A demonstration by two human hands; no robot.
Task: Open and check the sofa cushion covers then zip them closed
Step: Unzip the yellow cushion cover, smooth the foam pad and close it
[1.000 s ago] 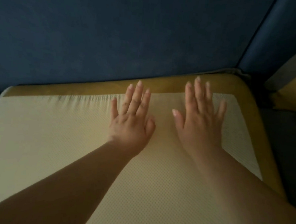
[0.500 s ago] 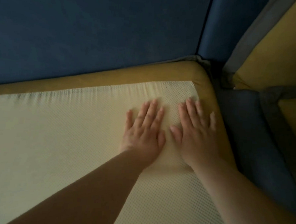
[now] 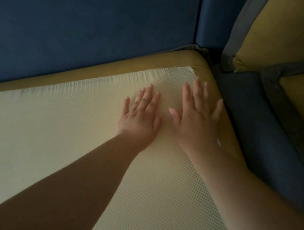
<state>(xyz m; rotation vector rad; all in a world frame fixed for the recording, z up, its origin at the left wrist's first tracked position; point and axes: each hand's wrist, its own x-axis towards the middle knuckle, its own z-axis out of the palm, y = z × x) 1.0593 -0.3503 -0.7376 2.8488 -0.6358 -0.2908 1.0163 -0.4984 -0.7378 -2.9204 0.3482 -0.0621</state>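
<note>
I saw the cushion (image 3: 59, 127) lying flat on the sofa, filling most of the view from the lower left to the far right corner. Its upper face was a pale cream mesh panel with a fine dotted weave. A mustard band (image 3: 114, 72) ran round the far edge and down the right side. The mesh showed small puckers along the far seam, and the corner was rounded.

The left hand (image 3: 140, 117) lay palm down on the mesh near that far right corner, fingers straight and slightly spread, gripping nothing. The right hand (image 3: 198, 120) lay beside it, also flat with its fingers extended. Its little finger reached over the mesh edge onto the mustard band. The hands were apart, with a strip of bare mesh between the thumbs.

Against the picture half a second before, the gap between the hands had widened; then the thumbs lay almost touching. The right hand had shifted outward toward the side band. Against the picture one second before, both hands had travelled from the middle of the far edge to the corner. The cushion itself had not visibly moved.

The sofa back (image 3: 99, 33) stood behind the cushion in dark blue fabric, with a vertical seam at the corner. To the right lay dark blue upholstery (image 3: 253, 120). Beyond it was a second cushion (image 3: 275, 33), mustard with a grey border (image 3: 240, 31), tilted against the sofa. The light was dim, and the hands were slightly blurred.
</note>
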